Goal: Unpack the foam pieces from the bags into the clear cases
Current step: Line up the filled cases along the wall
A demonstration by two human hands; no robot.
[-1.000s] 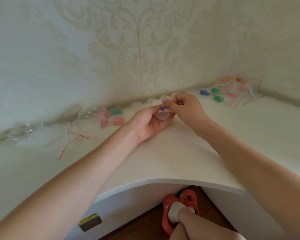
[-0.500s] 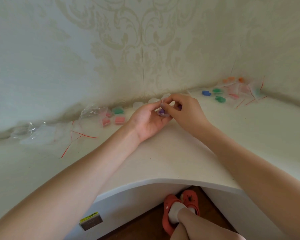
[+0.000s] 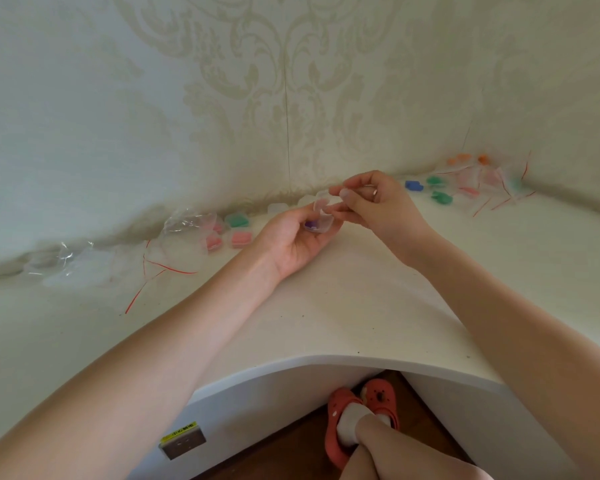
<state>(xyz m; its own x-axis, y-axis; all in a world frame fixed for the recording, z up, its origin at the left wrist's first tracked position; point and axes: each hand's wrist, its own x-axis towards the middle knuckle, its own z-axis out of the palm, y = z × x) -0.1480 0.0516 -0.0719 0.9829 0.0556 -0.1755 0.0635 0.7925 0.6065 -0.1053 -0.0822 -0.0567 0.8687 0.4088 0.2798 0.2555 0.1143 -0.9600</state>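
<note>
My left hand (image 3: 293, 242) lies palm up on the white counter and cradles a small clear case (image 3: 321, 220) with a purple foam piece (image 3: 311, 224) inside it. The case's lid stands raised, and my right hand (image 3: 371, 200) pinches that lid between thumb and fingers from the right. Filled cases with pink and green foam (image 3: 238, 230) sit to the left by the wall. Bagged and loose foam pieces (image 3: 440, 197) in blue, green and orange lie at the far right.
Crumpled empty clear bags (image 3: 184, 223) with red strips lie along the wall on the left. More clear cases (image 3: 278, 206) stand by the wall behind my hands. The counter's curved front edge (image 3: 312, 358) is close to me, with my feet in red shoes below.
The purple foam piece went from my right fingertips down into the clear case in my left hand. My right hand now holds the raised lid.
</note>
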